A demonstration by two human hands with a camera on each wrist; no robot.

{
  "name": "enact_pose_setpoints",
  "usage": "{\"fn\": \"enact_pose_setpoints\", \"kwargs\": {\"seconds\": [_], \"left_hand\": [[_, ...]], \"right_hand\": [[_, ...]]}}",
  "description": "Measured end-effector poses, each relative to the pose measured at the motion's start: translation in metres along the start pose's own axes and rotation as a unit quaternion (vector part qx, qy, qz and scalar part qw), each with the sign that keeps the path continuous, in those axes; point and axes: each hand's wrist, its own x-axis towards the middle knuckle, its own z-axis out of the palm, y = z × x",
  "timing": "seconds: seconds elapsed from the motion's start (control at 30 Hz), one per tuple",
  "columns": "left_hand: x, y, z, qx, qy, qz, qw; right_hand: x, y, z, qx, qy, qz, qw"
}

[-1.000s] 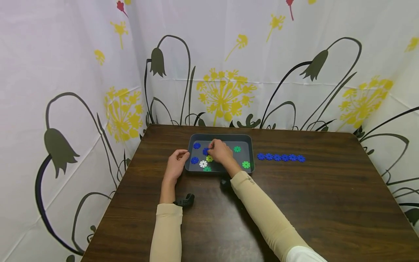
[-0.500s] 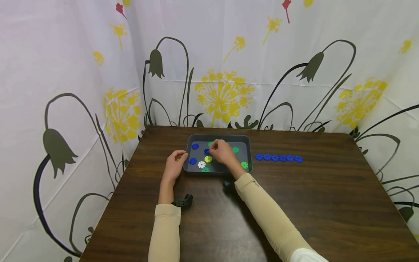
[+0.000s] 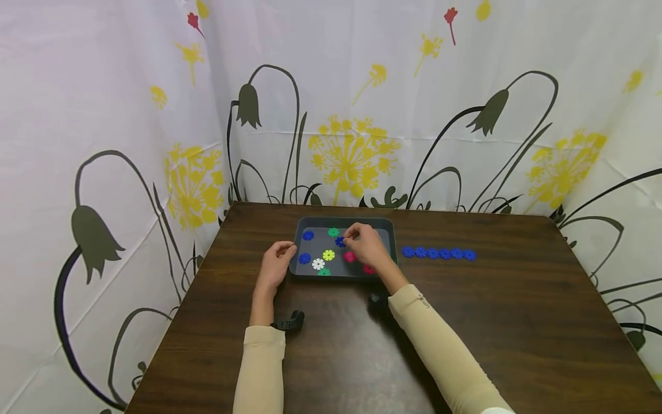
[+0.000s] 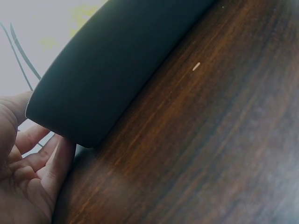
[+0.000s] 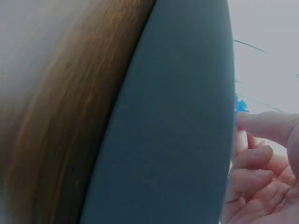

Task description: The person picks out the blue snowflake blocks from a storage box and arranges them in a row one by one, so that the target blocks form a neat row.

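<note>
A dark grey tray (image 3: 343,221) holds loose flower-shaped interlocking discs. At its left end my left hand (image 3: 274,265) grips the corner; in the left wrist view the thumb lies over the rim and the other fingers (image 4: 58,161) are against the outside wall. My right hand (image 3: 366,244) is over the middle of the tray, pinching a blue interlocking disc (image 3: 339,242) between thumb and fingers. In the right wrist view the tray wall covers part of that hand, and only a bit of the blue disc (image 5: 241,104) shows above the thumb tip.
Blue discs (image 3: 433,253) form a straight row on the brown table (image 3: 517,310), right of the tray. Inside the tray lie a yellow disc (image 3: 328,255), a white disc (image 3: 318,264), a red disc (image 3: 350,257) and several others. A patterned curtain (image 3: 434,115) hangs behind the table.
My right hand has moved right across the tray with the blue disc. Red discs have come into sight, while green ones on the right are now covered. The left hand stays at the corner.
</note>
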Motion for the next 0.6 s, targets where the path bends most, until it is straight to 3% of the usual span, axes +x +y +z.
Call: {"fn": "enact_pose_setpoints", "kwargs": {"seconds": [0.23, 0.6], "left_hand": [[-0.001, 0.001, 0.002, 0.002, 0.003, -0.001, 1.0], [0.002, -0.001, 0.001, -0.001, 0.002, -0.004, 1.0]], "right_hand": [[-0.013, 0.012, -0.024, -0.004, 0.018, -0.016, 0.9997], [-0.024, 0.032, -0.061, -0.015, 0.059, -0.009, 0.9981]]}}
